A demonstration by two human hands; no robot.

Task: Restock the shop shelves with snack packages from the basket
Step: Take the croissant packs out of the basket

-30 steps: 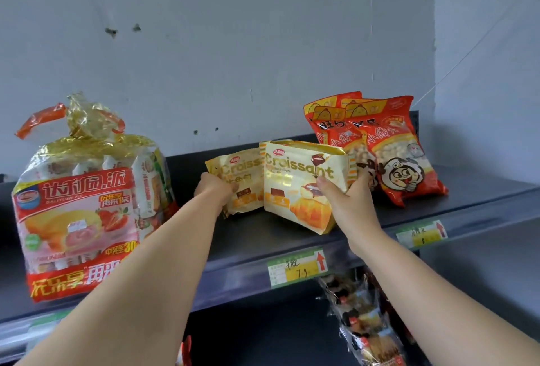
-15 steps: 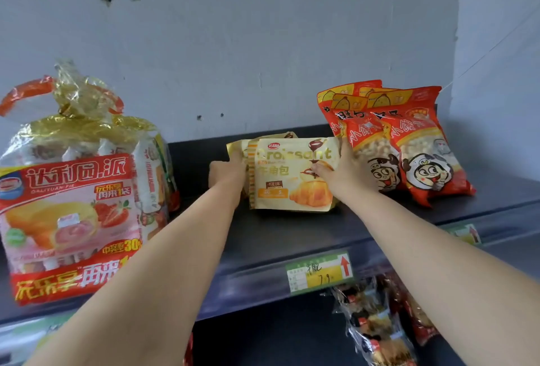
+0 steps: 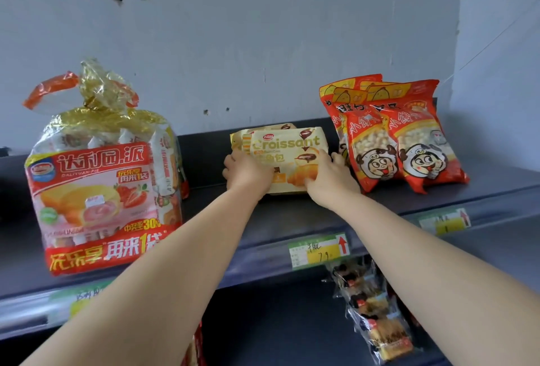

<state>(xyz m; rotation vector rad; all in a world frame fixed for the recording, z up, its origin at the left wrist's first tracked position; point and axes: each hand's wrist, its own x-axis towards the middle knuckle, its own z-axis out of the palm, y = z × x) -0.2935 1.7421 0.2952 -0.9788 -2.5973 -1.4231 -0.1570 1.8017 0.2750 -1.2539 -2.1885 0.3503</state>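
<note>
Closest to the camera, down on the lower shelf level, there's a bunch of clear-wrapped snack packs (image 3: 377, 316) hanging or stacked at the lower right, kinda hard to read. Above them runs the shelf edge (image 3: 263, 260) with a green and yellow price tag (image 3: 318, 250) with a red arrow on it, and a second tag (image 3: 444, 221) further right.

Both bare arms reach up over that edge. The left hand (image 3: 248, 173) is clamped on the left end of the front croissant pack (image 3: 287, 158), and the right hand (image 3: 330, 178) has its fingers (image 3: 337, 158) wrapped round the right end, so it's gripped from both sides. The pack stands roughly upright on the shelf, label facing out, with a second croissant pack (image 3: 263, 132) tucked right behind it, only the top showing.

Off to the left, near the front, sits a big bag of strawberry pies (image 3: 99, 190) tied with gold wrap. On the right, just beside the croissants, three red bags with a cartoon face (image 3: 403, 143) lean back toward the grey wall (image 3: 263, 44).
</note>
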